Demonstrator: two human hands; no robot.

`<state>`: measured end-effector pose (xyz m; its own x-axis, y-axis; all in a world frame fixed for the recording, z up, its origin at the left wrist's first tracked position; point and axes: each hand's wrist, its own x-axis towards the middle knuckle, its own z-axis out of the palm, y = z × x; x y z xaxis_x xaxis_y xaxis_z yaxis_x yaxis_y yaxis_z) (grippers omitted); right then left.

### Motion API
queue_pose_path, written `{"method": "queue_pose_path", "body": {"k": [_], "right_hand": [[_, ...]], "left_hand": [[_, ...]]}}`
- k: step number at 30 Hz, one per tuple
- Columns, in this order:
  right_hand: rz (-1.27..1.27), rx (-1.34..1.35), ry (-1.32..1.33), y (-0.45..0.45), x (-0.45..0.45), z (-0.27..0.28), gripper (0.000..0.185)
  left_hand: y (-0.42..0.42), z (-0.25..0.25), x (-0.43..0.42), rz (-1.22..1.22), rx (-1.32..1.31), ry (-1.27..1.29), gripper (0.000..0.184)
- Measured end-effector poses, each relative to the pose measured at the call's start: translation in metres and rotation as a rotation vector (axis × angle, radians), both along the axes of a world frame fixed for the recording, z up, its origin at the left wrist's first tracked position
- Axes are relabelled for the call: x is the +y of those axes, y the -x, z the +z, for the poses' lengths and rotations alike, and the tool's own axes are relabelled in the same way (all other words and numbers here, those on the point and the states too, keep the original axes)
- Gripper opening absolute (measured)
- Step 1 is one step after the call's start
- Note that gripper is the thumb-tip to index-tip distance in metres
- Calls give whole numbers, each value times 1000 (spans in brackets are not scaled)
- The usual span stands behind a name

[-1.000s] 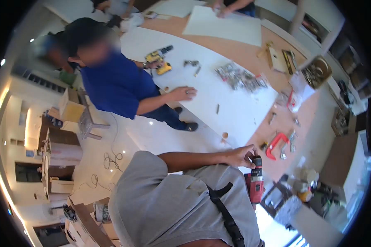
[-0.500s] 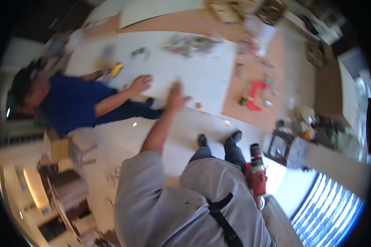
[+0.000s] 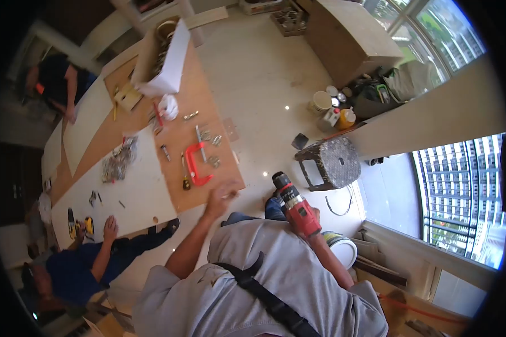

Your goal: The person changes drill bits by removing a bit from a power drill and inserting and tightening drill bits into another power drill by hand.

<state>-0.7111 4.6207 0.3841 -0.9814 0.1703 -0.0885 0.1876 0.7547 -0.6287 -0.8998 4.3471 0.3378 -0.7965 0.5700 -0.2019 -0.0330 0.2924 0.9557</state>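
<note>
My right hand (image 3: 309, 220) is wrapped round a red and black cordless drill (image 3: 299, 209), whose black chuck points up and to the left, over the floor. My left hand (image 3: 222, 200) is beside the near edge of the brown worktable (image 3: 205, 194), a little blurred, with fingers apart and nothing visible in them. Closest to it on the tabletop lies a red C-clamp (image 3: 192, 163) with a steel screw bar. A screwdriver (image 3: 186, 181) with a yellow and black handle rests left of the clamp, and small metal fittings (image 3: 215, 162) lie to its right.
A white panel (image 3: 146, 191) bears a pile of hardware (image 3: 120, 160). A co-worker in blue (image 3: 76, 269) holds a yellow drill (image 3: 89, 226); another person (image 3: 67, 84) stands at the far side. A speckled step stool (image 3: 340, 163), a bucket (image 3: 343, 250) and bottles (image 3: 347, 118) stand on the right.
My view has swung to the right. My left hand has moved from over the white panel to the brown table's edge. The drill in my right hand has come up in front of me.
</note>
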Motion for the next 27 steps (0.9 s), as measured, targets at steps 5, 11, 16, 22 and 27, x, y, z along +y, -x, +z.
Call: {"method": "queue_pose_path", "body": {"k": [5,11,16,22,27], "right_hand": [[-380,90,707,50,69,-4,15],[-70,309,261,128,116,43,46],[29,243,240,159,172,47,61],[-189,135,409,202,253,-10,64],[-317,-150,509,237,352,-152,68]], "left_hand": [[-9,-3,159,-276,-606,-559,97],[24,57,263,-148,-1044,-939,62],[69,40,315,-2,-1203,-950,34],[176,25,360,71,-999,-855,31],[306,43,374,184,-847,-734,27]]}}
